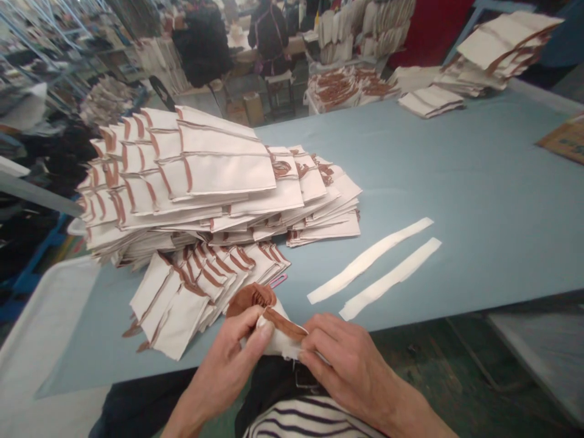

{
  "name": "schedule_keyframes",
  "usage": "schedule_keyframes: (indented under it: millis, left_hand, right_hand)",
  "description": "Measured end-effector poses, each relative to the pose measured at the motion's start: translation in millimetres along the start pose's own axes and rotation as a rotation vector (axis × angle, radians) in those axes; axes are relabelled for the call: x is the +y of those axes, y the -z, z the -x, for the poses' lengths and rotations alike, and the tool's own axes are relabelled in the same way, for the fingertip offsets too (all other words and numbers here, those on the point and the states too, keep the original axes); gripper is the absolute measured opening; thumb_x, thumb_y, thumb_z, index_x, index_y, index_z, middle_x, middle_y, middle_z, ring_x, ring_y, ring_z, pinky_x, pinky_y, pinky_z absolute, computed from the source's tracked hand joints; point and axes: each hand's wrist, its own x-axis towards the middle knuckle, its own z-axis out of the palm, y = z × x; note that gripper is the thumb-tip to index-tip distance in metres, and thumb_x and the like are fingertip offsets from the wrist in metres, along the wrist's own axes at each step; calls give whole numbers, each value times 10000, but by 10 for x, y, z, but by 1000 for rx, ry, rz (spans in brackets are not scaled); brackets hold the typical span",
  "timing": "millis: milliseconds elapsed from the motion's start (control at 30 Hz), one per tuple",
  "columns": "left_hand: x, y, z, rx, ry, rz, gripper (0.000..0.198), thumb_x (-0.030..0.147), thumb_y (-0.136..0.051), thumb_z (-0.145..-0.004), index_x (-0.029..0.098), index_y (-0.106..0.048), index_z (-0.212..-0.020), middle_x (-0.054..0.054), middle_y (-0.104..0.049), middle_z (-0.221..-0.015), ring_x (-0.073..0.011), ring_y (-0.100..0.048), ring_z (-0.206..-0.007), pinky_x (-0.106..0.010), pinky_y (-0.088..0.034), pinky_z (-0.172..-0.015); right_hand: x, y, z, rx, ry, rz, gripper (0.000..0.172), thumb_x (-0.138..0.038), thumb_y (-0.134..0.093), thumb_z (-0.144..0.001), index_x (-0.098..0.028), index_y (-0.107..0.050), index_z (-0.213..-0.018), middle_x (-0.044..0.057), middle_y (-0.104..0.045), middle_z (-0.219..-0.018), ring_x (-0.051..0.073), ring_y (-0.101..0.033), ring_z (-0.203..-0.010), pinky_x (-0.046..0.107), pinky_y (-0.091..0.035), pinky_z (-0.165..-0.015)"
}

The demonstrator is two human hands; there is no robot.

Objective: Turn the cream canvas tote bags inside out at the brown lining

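Observation:
A cream fabric piece with brown trim (283, 327) is stretched between my two hands at the table's front edge, its brown part bunched toward the left. My left hand (237, 350) is closed on it, thumb on top by the brown band. At its other end, my right hand (340, 350) pinches the corner with bent fingers. Beside my left hand a fanned stack of smaller cream pieces with brown edges (182, 316) lies on the table. A small pink metal-like clip or tool (278, 280) rests just behind the held piece.
Tall overlapping stacks of cream, brown-edged pieces (219, 158) rise at the left of the blue table (456, 170). Two cream strips (392, 277) lie right of centre. More fabric stacks (497, 48) and a cardboard piece (566, 139) are at the far right. People (269, 36) sit beyond.

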Motion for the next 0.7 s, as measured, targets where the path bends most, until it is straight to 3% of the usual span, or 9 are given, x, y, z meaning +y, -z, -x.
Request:
schedule_keyframes:
  millis: [100, 200, 300, 367, 500, 700]
  left_hand:
    - [27, -10, -3, 28, -58, -61, 365, 398, -453, -1065, 191, -601, -804, 11, -588, -767, -156, -515, -707, -254, -393, -675]
    - [32, -40, -21, 148, -97, 12, 356, 368, -473, -1047, 190, -589, -762, 27, -539, -695, -141, -470, -633, -253, -363, -611]
    - [27, -64, -51, 257, -129, 165, 354, 382, -507, -1033, 184, -625, -763, 28, -534, -683, -135, -447, -616, -251, -353, -593]
    - [29, -86, -79, 278, -149, 254, 365, 404, -528, -1028, 180, -643, -765, 28, -533, -685, -129, -433, -603, -252, -352, -592]
    - [53, -146, -131, 210, -198, 333, 336, 393, -541, -1012, 179, -706, -812, 11, -608, -709, -140, -496, -614, -257, -370, -598]
    - [35, -227, -168, 222, -217, 363, 228, 304, -598, -930, 195, -795, -890, -13, -742, -762, -180, -620, -662, -255, -440, -616]
  right_hand:
    - [5, 79, -45, -21, -29, -64, 325, -214, -426, -1103, -199, -576, -815, 46, -673, -859, 177, -639, -795, 282, -469, -713]
    - [-79, 290, -71, 119, -149, -187, 262, -221, -499, -1066, -209, -615, -832, 45, -708, -940, 169, -676, -861, 255, -508, -769]
    - [-247, 525, -80, 263, -505, -356, 320, -362, -554, -1051, -226, -615, -767, -28, -600, -657, 124, -551, -569, 215, -433, -544]
    - [-368, 608, -111, 230, -725, -509, 419, -505, -598, -1012, -222, -583, -704, -45, -531, -554, 113, -459, -477, 219, -366, -461]
    - [-528, 545, -261, 68, -808, -708, 510, -630, -631, -945, -216, -544, -659, -12, -599, -560, 122, -521, -505, 223, -413, -498]
    - [-607, 360, -361, 101, -944, -734, 489, -662, -661, -904, -210, -600, -729, -9, -627, -527, 119, -514, -485, 240, -412, -524]
